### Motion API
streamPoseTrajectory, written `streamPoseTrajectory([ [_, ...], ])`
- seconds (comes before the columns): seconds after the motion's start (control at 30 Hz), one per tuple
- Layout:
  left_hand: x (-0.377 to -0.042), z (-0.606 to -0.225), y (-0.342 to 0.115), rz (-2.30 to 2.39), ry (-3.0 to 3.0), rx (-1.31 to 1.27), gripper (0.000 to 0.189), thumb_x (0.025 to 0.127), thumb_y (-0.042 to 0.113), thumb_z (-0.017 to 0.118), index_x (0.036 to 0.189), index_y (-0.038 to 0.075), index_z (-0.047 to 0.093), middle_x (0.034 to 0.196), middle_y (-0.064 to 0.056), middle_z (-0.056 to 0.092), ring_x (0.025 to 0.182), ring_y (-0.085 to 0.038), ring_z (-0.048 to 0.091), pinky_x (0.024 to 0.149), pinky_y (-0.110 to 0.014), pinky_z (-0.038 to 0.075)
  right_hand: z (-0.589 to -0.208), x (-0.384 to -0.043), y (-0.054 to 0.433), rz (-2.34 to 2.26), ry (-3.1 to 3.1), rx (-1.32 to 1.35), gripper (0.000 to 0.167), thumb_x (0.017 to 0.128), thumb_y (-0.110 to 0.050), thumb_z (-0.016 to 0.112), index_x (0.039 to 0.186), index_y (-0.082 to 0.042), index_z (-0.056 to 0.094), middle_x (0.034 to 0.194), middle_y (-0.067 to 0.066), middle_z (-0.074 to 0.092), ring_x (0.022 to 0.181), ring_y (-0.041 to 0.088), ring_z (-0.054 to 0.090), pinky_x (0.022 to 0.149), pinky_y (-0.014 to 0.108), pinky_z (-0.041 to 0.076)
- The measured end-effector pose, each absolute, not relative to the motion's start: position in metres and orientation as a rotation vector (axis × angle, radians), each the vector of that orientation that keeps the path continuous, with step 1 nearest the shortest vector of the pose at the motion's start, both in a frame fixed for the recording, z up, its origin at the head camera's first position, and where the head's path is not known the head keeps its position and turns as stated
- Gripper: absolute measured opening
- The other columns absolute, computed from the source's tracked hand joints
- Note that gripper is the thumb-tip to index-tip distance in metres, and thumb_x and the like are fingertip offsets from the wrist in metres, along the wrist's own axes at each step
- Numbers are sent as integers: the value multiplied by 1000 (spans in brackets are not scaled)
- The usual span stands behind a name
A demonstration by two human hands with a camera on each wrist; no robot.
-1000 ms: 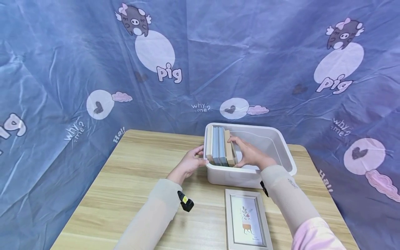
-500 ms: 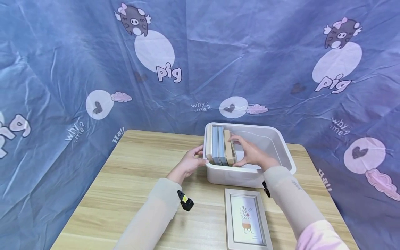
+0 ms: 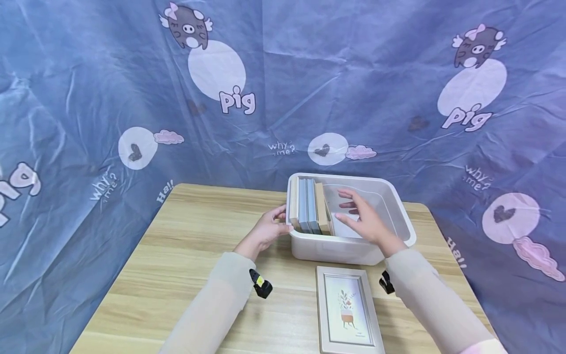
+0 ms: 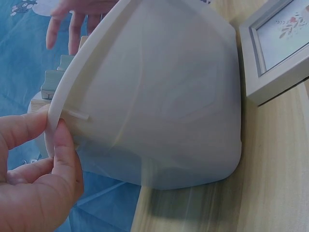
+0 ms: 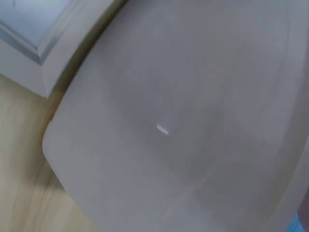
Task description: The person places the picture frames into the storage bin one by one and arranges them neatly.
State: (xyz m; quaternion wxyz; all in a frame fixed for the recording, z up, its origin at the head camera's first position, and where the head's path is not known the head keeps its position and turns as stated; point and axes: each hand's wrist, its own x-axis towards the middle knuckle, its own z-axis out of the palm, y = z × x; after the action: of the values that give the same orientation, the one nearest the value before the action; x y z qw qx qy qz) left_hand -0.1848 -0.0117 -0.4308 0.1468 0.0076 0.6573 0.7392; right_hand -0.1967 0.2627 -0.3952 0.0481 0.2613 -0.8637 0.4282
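Observation:
A white plastic bin (image 3: 349, 249) stands on the table. My left hand (image 3: 267, 230) pinches its left rim between thumb and fingers, as the left wrist view also shows (image 4: 43, 169). Inside, along the left wall, several slim pieces that look like picture frames stand on edge: a cream one (image 3: 294, 204), two blue ones (image 3: 311, 209) and a tan one (image 3: 323, 204) that leans slightly. Over the bin's middle hovers my right hand (image 3: 364, 219), fingers spread and holding nothing, a little right of the tan frame. In the right wrist view the bin wall (image 5: 169, 96) fills most of the picture.
A cream picture frame (image 3: 322, 309) with a potted-plant print lies flat on the wooden table (image 3: 203, 236), just in front of the bin. Behind the table hangs a blue cloth (image 3: 283, 78) with pig prints.
My right hand has let go of the tan frame and drawn back to the right, its fingers now apart from it. The left hand still holds the bin's rim.

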Motion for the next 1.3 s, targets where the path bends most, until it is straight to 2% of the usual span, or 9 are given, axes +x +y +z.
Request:
streamPoseTrajectory([
  [0.27, -183, -431, -12, 2132, 1880, 5, 72, 78, -19, 60, 144, 0, 38, 121, -22, 43, 87, -18, 58, 85, -29, 54, -415, -173, 257, 1179, -2407, 737, 43, 86, -12, 67, 125, 0, 55, 120, 18, 59, 97, 32, 62, 81, 54, 50],
  [0.47, -182, -432, -12, 2138, 1885, -13, 72, 78, -19, 60, 143, 1, 39, 119, -19, 45, 86, -19, 59, 85, -29, 54, -427, -149, 253, 1095, -2293, 748, 43, 80, -10, 68, 121, -1, 58, 108, 13, 61, 96, 28, 57, 81, 40, 46],
  [0.53, -182, -432, -12, 2140, 1884, -7, 72, 78, -19, 60, 144, 1, 38, 119, -19, 46, 87, -19, 59, 85, -30, 54, -431, -140, 254, 1084, -2272, 757, 44, 82, -14, 67, 122, -2, 58, 108, 12, 60, 99, 26, 54, 84, 34, 44],
  [0.67, -182, -432, -12, 2137, 1880, -4, 73, 78, -19, 60, 144, 1, 38, 120, -19, 46, 87, -19, 59, 85, -30, 54, -441, -125, 254, 1052, -2213, 798, 46, 90, -34, 60, 123, -2, 57, 114, 12, 58, 106, 24, 50, 93, 23, 38],
  [0.77, -182, -432, -11, 2141, 1874, 3, 72, 78, -19, 60, 144, 1, 38, 121, -21, 45, 88, -19, 59, 85, -30, 54, -449, -116, 252, 1008, -2160, 850, 53, 94, -46, 52, 121, -1, 58, 116, 13, 57, 108, 25, 50, 99, 20, 35],
  [0.9, -182, -432, -10, 2144, 1870, 3, 72, 78, -19, 59, 144, 1, 38, 121, -21, 44, 89, -19, 59, 86, -30, 54, -460, -106, 250, 969, -2141, 904, 52, 95, -46, 51, 120, -1, 59, 114, 12, 58, 108, 26, 51, 104, 20, 32],
  [1.0, -181, -432, -10, 2140, 1872, -1, 72, 78, -19, 60, 144, 2, 38, 122, -21, 44, 90, -19, 59, 86, -29, 53, -469, -99, 250, 950, -2199, 908, 49, 94, -45, 53, 121, -4, 59, 115, 9, 58, 107, 26, 51, 102, 21, 34],
  [1.17, -181, -432, -9, 2134, 1879, 0, 72, 78, -19, 60, 144, 2, 38, 120, -20, 44, 90, -20, 59, 86, -29, 53, -485, -87, 251, 888, -2361, 854, 45, 87, -36, 63, 123, -10, 58, 117, 7, 56, 108, 26, 51, 93, 38, 41],
  [1.3, -180, -431, -9, 2135, 1876, -6, 72, 79, -18, 60, 144, 2, 38, 121, -20, 44, 90, -19, 59, 86, -29, 53, -497, -80, 250, 817, -2487, 749, 50, 80, -31, 70, 125, -13, 57, 119, 9, 54, 109, 29, 50, 87, 51, 43],
])
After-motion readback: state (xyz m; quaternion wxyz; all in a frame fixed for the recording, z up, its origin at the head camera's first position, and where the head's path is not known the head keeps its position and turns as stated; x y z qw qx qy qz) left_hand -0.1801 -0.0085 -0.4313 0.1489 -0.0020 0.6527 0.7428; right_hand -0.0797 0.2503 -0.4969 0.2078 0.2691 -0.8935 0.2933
